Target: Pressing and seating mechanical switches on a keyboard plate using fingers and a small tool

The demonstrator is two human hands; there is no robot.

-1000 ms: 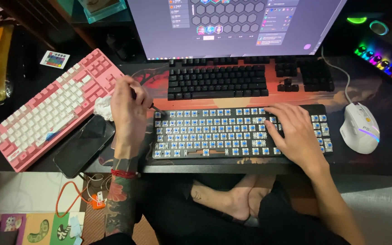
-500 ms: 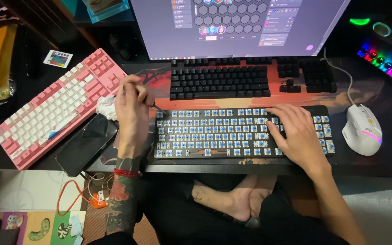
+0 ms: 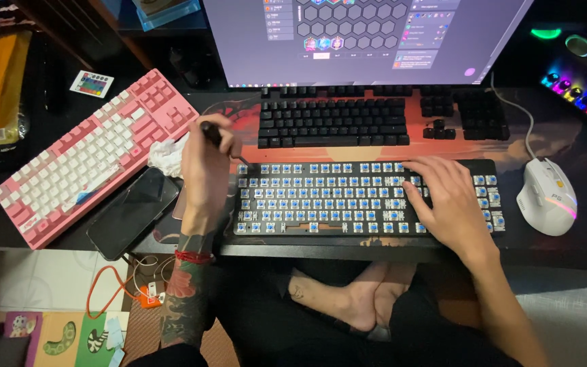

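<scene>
Three keyboards on dark desk (image 3: 49, 238), left hand (image 3: 205, 170) gripping thin tool (image 3: 213, 134), right hand (image 3: 446, 200) flat on bare-switch keyboard (image 3: 321, 198).

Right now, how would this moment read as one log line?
left hand: holds thin dark tool | right hand: rests on bare keyboard | beside: pink keyboard, phone, mouse

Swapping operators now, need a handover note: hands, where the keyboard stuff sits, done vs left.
Left hand: grips a thin dark tool, tip at the top-left corner of the bare keyboard.
Right hand: flat on that board's right side, steadying it.
Bare keyboard: at desk's front edge, keycaps off, blue switches exposed.
Black keyboard behind it, pink keyboard to the left, both with caps on. Phone and crumpled tissue by the left hand.
Done: caps removed. Left: cannot tell how many switches are worked.
</scene>
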